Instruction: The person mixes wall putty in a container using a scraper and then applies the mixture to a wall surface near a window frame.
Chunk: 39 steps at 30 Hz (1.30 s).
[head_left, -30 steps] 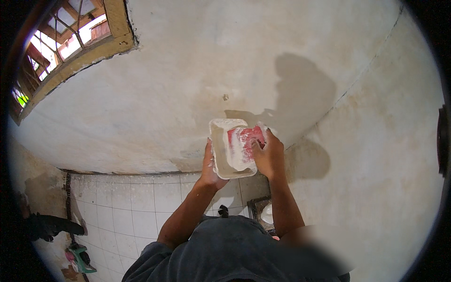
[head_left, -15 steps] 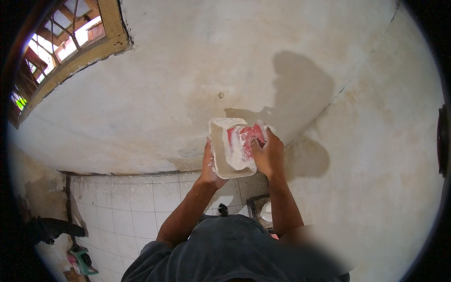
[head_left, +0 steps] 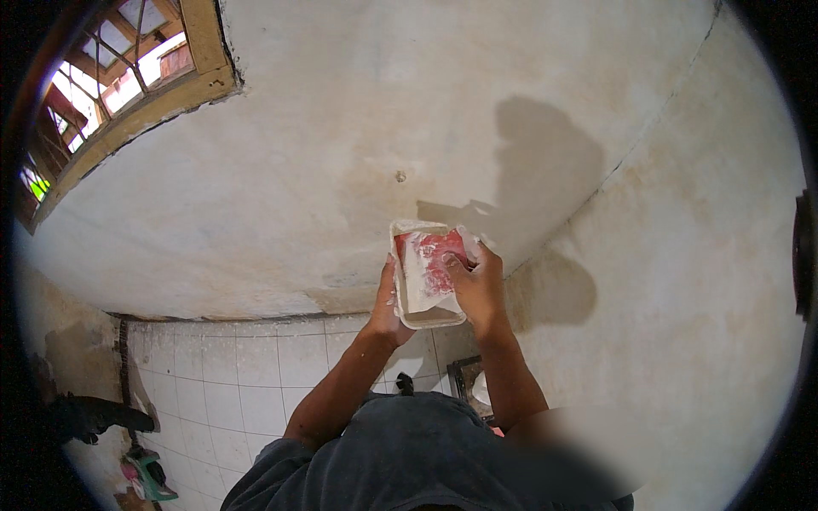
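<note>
A shallow off-white plastic tray (head_left: 436,323) smeared with white paste is held up in front of the wall. My left hand (head_left: 388,308) grips it along its left side and lower corner, partly hidden beneath. In my right hand (head_left: 481,288) is a red spreader (head_left: 440,254), pinched with the thumb on top. Its flat blade lies inside the tray and is streaked with white paste. White smears also cover the fingers of my right hand.
A patchy plastered wall (head_left: 324,170) rises ahead, with a small hole, and meets another wall at right. A wood-framed barred window (head_left: 209,81) is upper left. White floor tiles (head_left: 260,370) lie below. A dark-framed object (head_left: 464,375) stands on the floor by my right forearm.
The red spreader has slid left across the tray, toward its left wall. The tray has shifted slightly right and down with my left hand.
</note>
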{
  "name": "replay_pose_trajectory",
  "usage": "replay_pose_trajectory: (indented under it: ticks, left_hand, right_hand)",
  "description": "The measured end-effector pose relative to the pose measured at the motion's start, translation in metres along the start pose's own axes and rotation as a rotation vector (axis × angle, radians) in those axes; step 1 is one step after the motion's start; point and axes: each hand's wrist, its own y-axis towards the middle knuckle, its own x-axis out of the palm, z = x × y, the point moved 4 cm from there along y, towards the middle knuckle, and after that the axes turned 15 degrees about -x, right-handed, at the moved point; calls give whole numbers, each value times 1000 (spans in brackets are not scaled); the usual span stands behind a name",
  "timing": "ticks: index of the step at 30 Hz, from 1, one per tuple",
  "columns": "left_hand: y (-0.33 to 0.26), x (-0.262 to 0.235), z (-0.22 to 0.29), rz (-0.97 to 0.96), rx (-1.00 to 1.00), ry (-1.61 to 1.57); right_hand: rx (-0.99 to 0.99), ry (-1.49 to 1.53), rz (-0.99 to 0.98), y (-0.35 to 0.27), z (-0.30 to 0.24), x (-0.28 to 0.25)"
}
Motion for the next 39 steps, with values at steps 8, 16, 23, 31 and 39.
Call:
replay_pose_trajectory:
  ticks: [8,16,23,31,39]
  left_hand:
    - [-13,-10,1,-59,-32,-72]
    - [-48,-4,19,-16,11,-53]
    - [-57,16,39,-84,-39,-71]
    - [-53,10,40,-16,-15,-43]
    - [-50,13,34,-104,30,-84]
  right_hand:
    - [201,452,116,-5,-4,-1]
    - [287,664,295,-21,-25,-5]
    - [423,732,302,-22,-41,-10]
    - [490,732,375,-30,-48,-13]
    - [146,534,294,-5,-78,-25]
